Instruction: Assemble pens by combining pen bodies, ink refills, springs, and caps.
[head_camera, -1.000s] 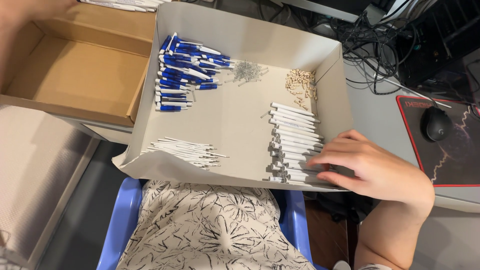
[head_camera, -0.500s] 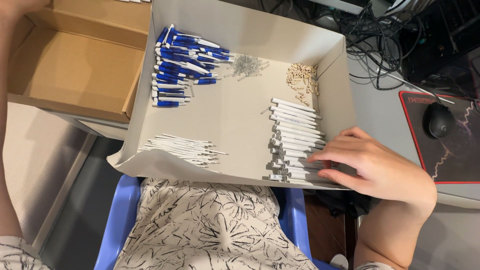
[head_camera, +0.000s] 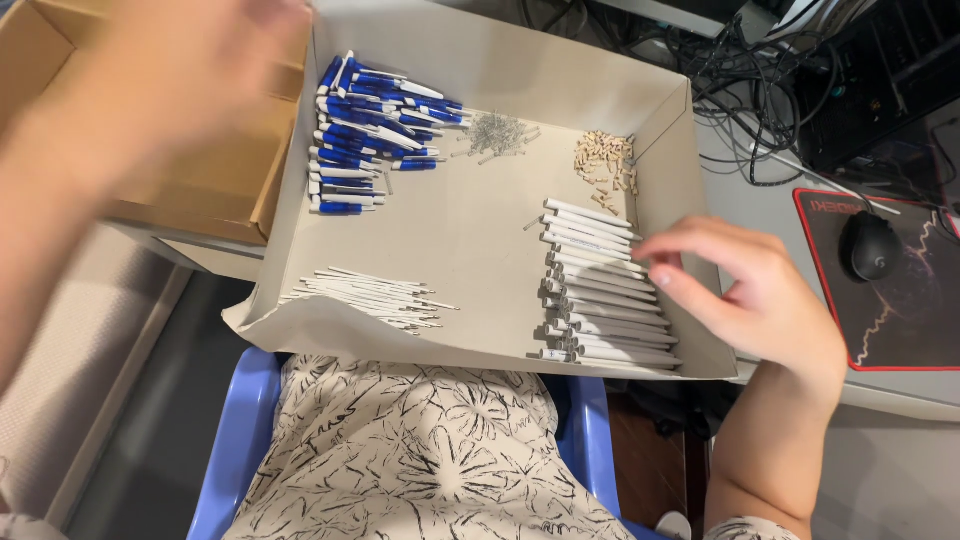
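Here, the right hand (head_camera: 765, 300) hovers over the right side of a shallow grey cardboard tray (head_camera: 480, 70), its fingers spread and slightly bent, the fingertips (head_camera: 655, 277) at or just above a stack of white pen barrels (head_camera: 600, 290). The hand holds nothing; whether the fingertips actually touch the barrels cannot be told. The barrels lie in a column, side by side, along the right inner wall of the tray, from near its middle to its front edge.

Other groups lie in the same tray. A small heap of tan plastic pieces (head_camera: 603, 162) sits at the back right, just beyond the barrels. A cluster of small metal springs (head_camera: 495, 133) lies at the back centre. A pile of blue and white pens (head_camera: 370, 130) fills the back left corner. A bundle of thin white refills (head_camera: 370, 297) lies at the front left.

The left hand (head_camera: 190, 60) is blurred at the upper left, raised over an open brown cardboard box (head_camera: 235, 185) beside the tray; its grip cannot be determined.

The tray rests partly on the person's lap, above a blue chair (head_camera: 235, 440). To the right, a black mouse (head_camera: 872, 245) sits on a mouse pad (head_camera: 905, 330).
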